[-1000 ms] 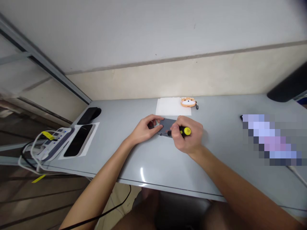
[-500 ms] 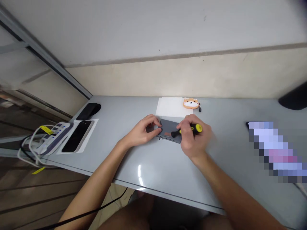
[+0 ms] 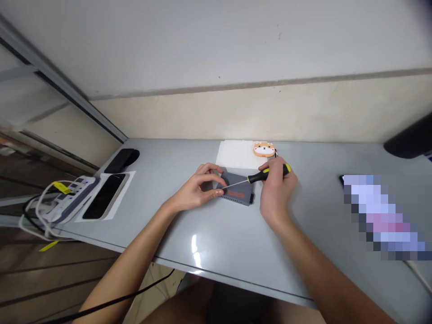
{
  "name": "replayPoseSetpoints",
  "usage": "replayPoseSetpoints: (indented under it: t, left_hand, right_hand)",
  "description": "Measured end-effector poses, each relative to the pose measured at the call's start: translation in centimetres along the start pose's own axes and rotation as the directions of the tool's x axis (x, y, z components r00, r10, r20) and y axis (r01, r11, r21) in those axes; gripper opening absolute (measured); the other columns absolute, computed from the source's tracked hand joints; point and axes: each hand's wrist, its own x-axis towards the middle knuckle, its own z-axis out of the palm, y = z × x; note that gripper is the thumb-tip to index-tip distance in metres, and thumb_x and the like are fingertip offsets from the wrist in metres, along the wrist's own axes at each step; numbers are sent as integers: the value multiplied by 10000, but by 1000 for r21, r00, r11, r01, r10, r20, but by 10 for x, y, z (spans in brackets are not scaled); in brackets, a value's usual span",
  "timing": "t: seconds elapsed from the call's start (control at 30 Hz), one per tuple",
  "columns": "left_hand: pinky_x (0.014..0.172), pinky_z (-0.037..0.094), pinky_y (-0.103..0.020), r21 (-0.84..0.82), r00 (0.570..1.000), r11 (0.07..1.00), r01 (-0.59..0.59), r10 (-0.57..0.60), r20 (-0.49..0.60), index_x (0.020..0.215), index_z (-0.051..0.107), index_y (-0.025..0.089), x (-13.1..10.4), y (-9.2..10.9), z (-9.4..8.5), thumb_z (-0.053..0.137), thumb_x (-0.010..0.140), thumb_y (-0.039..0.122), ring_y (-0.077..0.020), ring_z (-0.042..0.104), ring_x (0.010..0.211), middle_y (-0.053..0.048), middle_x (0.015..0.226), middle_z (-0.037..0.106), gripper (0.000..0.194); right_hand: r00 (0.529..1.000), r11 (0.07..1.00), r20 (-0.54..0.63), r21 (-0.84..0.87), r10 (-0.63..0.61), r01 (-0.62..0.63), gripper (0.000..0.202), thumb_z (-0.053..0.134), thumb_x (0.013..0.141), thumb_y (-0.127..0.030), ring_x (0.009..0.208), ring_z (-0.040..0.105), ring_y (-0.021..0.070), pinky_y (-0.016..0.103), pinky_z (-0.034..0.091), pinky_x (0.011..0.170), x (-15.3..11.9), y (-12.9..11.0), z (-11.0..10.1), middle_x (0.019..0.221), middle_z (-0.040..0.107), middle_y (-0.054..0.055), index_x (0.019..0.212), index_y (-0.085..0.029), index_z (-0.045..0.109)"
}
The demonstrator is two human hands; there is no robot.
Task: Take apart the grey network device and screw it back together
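On the glossy grey desk (image 3: 216, 238), the left hand (image 3: 195, 191) curls loosely at the left end of a flat dark-grey box (image 3: 243, 188), its hold unclear; the right hand (image 3: 278, 191) grips a black-and-yellow screwdriver (image 3: 257, 176) slanting over it. Beyond lies white paper (image 3: 234, 154) bearing an orange-and-white dog-faced case (image 3: 264, 149).

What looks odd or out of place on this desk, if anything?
The white cables by the power strip: they look untidy, tangled and looping past the left end of the desk. A pixelated patch also hides something at right. No spill shows around the grey box.
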Motion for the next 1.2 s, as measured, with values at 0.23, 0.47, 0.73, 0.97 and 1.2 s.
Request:
replayPoseSetpoints:
  t: [0.23, 0.47, 0.73, 0.97, 1.2]
  left_hand:
    - [1089, 526, -502, -68, 997, 998, 15, -20, -74, 931, 803, 239, 2, -7, 5, 758, 965, 319, -249, 637, 1163, -96, 1238, 638, 99]
    - [855, 583, -359, -121, 992, 991, 63, -76, -99, 912, 800, 214, 4, -13, 5, 737, 960, 335, -190, 680, 914, -75, 1011, 730, 144]
    - [803, 605, -349, -187, 968, 962, 200, -224, -113, 942, 790, 187, 6, -18, 6, 724, 939, 409, -199, 723, 856, -76, 941, 800, 232]
    - [784, 587, -338, -151, 963, 966, 208, -229, -143, 927, 793, 190, 4, -19, 1, 726, 930, 376, -194, 712, 831, -68, 915, 805, 198]
    - [832, 564, -358, -96, 990, 994, 47, -59, -130, 877, 788, 217, 5, -16, 9, 730, 941, 316, -197, 691, 899, -66, 970, 773, 132]
  right_hand:
    - [997, 997, 1, 2, 73, -73, 210, 545, 727, -367, 606, 487, 141, 276, 369, 542, 4, 5, 0, 591, 482, -21, 566, -236, 522]
    - [986, 988, -50, 8, 157, -157, 179, 557, 705, -358, 602, 455, 131, 255, 345, 500, 8, 6, 1, 620, 480, -20, 584, -236, 507]
    - [978, 979, -49, 43, 201, -199, 183, 575, 724, -336, 551, 380, 116, 250, 295, 466, 8, 7, -1, 591, 397, -43, 585, -237, 508]
    - [997, 999, 71, -36, -11, 14, 209, 566, 745, -362, 589, 483, 137, 271, 383, 532, 10, 7, -2, 589, 491, -24, 582, -231, 559]
    - [963, 977, 193, -59, -190, 205, 251, 544, 808, -317, 560, 495, 131, 268, 390, 528, 1, 0, -1, 561, 517, -32, 571, -243, 509]
